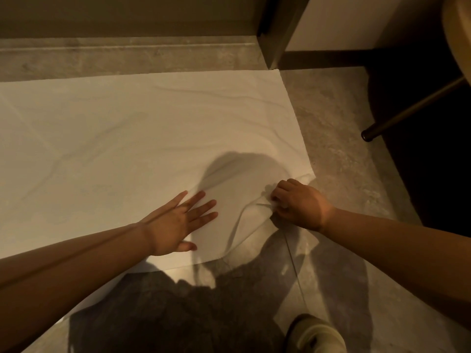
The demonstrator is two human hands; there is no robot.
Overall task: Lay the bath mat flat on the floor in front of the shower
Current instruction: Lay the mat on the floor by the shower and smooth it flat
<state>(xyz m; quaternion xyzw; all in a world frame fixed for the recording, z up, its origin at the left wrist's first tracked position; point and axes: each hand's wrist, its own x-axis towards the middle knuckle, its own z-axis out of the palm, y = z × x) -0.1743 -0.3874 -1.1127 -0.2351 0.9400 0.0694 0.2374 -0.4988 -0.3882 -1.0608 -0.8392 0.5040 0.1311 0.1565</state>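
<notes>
Head view. White bath mat [142,138] spread over the mottled stone floor [339,138], far edge running along the raised threshold [127,53] of what looks like the shower, far right corner close to the dark door frame post [274,34]. Mostly flat, with shallow ripples away from the grip and one lifted fold right beside it.

Right hand [299,203] clenched on the mat's near right corner, fingers curled into bunched fabric, corner raised off the floor. Left hand [178,220] just to the left of that grip, palm down, fingers spread, pressing the mat flat and gripping nothing. Between the two hands, a ridge of cloth curving toward the near edge. Beyond the grip, a head-shaped shadow across the mat. Below the grip, bare floor, a dark patch of shadow or clothing, hard to tell which, and a pale shoe [316,332]. Well off to the right of the grip, a slanted wooden chair leg [413,109] above a dark area.

Likely step: pulling the corner out to square it and smooth the fold. Risks, as judgement: too hard a tug from the clenched hand dragging the whole mat away from the threshold, skewing the far edge; letting go of the corner with slack left, leaving the ridge; pressure from the flat palm pinning cloth and deepening the fold rather than clearing it.
</notes>
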